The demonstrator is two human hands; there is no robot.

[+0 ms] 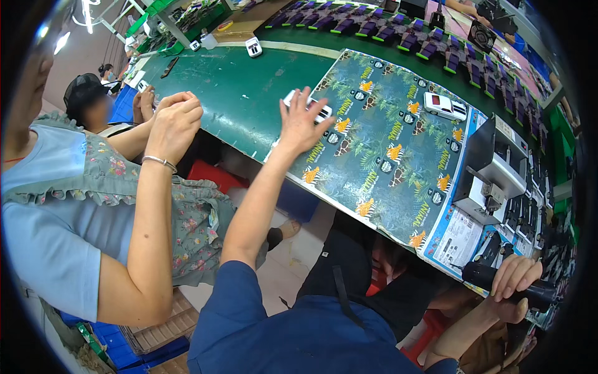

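Work seems midway: one white toy coupe (441, 107), whole-looking, stands on the animal-print mat (358, 181); a second coupe (323, 111) — apparently still to handle — lies beneath the splayed left hand (300, 124), grip unclear, the right hand (516, 278) clasping a black cylindrical tool (478, 273).

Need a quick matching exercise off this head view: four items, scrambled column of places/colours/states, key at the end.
Column 1
1. left hand
2. patterned mat
3. right hand
4. co-worker's bracelet

Column 2
A. gripping a black cylindrical tool
B. silver-coloured
C. fingers spread over a white toy car
D. dark green with orange animal prints

Pairs: 1-C, 2-D, 3-A, 4-B
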